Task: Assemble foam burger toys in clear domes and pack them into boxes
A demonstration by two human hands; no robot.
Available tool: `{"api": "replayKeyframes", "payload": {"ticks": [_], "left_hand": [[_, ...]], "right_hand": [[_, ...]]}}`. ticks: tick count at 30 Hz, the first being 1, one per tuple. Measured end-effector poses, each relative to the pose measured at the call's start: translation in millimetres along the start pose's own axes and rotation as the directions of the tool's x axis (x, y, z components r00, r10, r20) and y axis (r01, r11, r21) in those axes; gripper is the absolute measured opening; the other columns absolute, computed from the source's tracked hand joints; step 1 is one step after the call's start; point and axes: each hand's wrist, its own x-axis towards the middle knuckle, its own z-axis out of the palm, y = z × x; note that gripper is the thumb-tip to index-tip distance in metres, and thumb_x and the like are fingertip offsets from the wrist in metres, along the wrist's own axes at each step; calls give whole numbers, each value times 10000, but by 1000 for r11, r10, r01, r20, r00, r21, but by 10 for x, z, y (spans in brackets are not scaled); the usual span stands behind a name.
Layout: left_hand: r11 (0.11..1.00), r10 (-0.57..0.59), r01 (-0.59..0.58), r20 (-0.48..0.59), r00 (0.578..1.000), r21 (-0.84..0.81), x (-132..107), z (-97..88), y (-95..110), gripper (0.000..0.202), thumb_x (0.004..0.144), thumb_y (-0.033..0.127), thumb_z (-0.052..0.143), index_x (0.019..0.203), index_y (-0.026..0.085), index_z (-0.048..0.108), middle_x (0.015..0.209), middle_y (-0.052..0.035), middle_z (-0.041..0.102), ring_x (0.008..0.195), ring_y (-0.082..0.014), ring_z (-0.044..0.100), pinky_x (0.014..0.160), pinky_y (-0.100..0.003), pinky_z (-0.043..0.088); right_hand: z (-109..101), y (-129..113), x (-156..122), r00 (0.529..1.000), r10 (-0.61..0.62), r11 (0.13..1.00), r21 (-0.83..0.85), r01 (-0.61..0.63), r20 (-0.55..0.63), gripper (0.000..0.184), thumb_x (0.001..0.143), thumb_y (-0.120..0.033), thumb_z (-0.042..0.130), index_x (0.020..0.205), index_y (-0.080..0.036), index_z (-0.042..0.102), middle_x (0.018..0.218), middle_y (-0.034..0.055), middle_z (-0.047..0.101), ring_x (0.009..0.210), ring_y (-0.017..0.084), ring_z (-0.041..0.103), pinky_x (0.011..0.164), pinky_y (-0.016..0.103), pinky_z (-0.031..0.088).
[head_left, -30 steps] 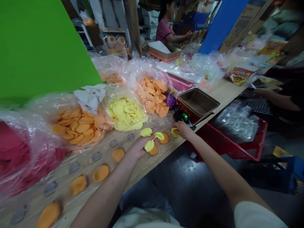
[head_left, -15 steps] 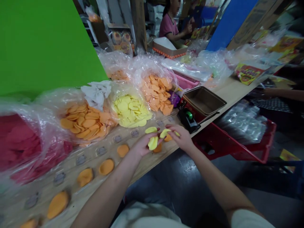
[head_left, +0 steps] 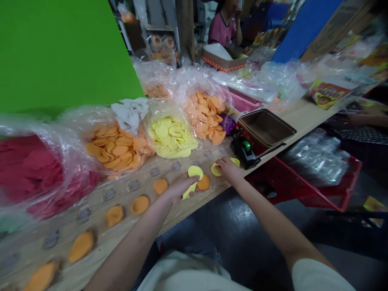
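Observation:
My left hand is closed on a few thin yellow discs, which fan out past its fingertips over the table's front edge. Just right of it, an orange disc lies in a row of similar orange discs along the table. My right hand is low over the row's right end, its fingertips pinching a yellow disc. A second yellow disc shows beyond its knuckles; whether the hand grips that one too is unclear. What lies under the right fingers is hidden.
Open plastic bags of red pieces, orange discs, yellow discs and peach pieces line the table's back. A tape dispenser and metal tin stand right. A red crate sits below. A co-worker is behind.
My hands have moved apart. The right one has gone down to the row's right end with yellow discs; the left still holds its yellow discs, uncovering an orange disc. The view has shifted slightly.

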Motion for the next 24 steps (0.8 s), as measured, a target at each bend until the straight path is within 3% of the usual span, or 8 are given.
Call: {"api": "replayKeyframes", "payload": {"ticks": [3, 6, 9, 12, 14, 19, 21, 24], "left_hand": [[998, 14, -16, 36, 999, 66, -26, 10, -1, 300, 665, 284, 674, 893, 132, 550, 725, -48, 618, 544, -95, 561, 370, -129, 324], [988, 19, -46, 179, 984, 145, -70, 15, 19, 314, 645, 288, 688, 893, 143, 563, 799, -48, 619, 590, -109, 592, 392, -137, 367], [958, -12, -69, 280, 960, 277, -121, 8, 26, 333, 633, 287, 692, 919, 160, 577, 809, -44, 622, 584, -129, 610, 394, -161, 402], [934, -78, 2, 200, 977, 357, -185, -69, 1, 408, 627, 319, 693, 987, 175, 565, 913, -64, 616, 553, -127, 613, 382, -171, 400], [934, -85, 41, 110, 990, 355, -235, -167, -17, 429, 661, 379, 659, 1028, 186, 550, 961, -69, 601, 528, -97, 588, 367, -153, 362], [894, 13, -19, 15, 1000, 448, -332, -338, -25, 444, 727, 456, 569, 1096, 213, 525, 975, -48, 574, 526, -64, 512, 386, -152, 328], [795, 66, -89, 60, 996, 601, -338, -305, -65, 467, 739, 438, 560, 1154, 235, 498, 1015, -46, 570, 607, -101, 544, 467, -192, 402], [523, 178, -215, 141, 974, 825, -307, -170, -218, 488, 751, 319, 561, 1225, 266, 460, 1058, -52, 589, 846, -184, 573, 713, -282, 450]], "right_hand": [[-54, -103, -73, 992, 52, 999, -1, -52, -114, 240, 861, -267, 457, 1031, -133, 561, 1057, 175, 536, 1013, 290, 491, 838, 396, 396], [-82, -319, -183, 984, 108, 939, 340, -55, -140, 326, 860, -374, 459, 1089, -156, 535, 1041, 135, 558, 952, 248, 532, 813, 380, 434], [-77, -489, -263, 988, 3, 638, 761, -120, 154, 335, 823, -454, 486, 986, -178, 580, 857, 51, 613, 747, 176, 580, 663, 308, 481], [-112, -457, -254, 979, 132, 474, 858, -198, 154, 302, 766, -456, 549, 864, -173, 584, 751, 13, 603, 666, 145, 563, 597, 268, 468], [-153, -369, -218, 973, 226, 559, 811, -176, 55, 270, 760, -422, 565, 857, -171, 577, 734, 7, 596, 644, 135, 548, 587, 256, 451], [-88, -373, -171, 983, -109, 831, 557, 8, 150, 155, 820, -291, 523, 883, -170, 595, 764, 13, 624, 680, 135, 565, 633, 251, 441], [3, -469, -186, 982, -139, 917, 391, 79, 128, 123, 822, -234, 526, 885, -165, 606, 795, 41, 629, 756, 165, 569, 704, 287, 437], [104, -572, -231, 980, -195, 970, 156, 186, 47, 140, 831, -203, 520, 925, -160, 615, 877, 88, 621, 873, 209, 543, 794, 329, 417]]}}
